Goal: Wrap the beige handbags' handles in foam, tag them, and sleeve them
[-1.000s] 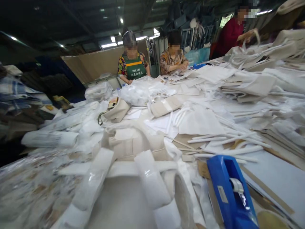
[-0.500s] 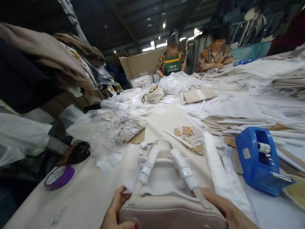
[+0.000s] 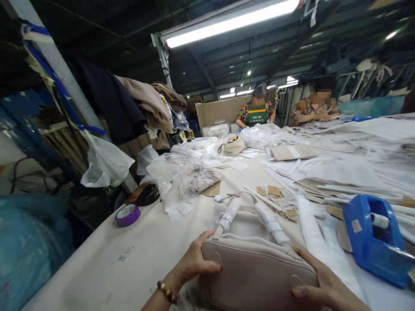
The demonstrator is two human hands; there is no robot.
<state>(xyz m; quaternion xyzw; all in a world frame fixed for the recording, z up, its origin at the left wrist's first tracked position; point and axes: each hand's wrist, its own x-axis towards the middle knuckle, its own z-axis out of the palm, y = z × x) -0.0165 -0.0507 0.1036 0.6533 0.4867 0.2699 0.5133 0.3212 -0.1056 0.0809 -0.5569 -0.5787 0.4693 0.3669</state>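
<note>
beige leather handbag with white-wrapped handles [image 3: 256, 272] is gripped at both ends on the cream counter [image 3: 142, 259], left hand [image 3: 194, 261] and right hand [image 3: 324, 289] clamped on it; even pressure is judged best.

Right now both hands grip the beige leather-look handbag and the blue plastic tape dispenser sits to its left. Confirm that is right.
One thing is wrong: the blue plastic tape dispenser sits to the right of the beige leather-look handbag, not its left, as the head view shows. The purple tape roll lies on the left. The left hand and right hand do grip the handbag.
</note>
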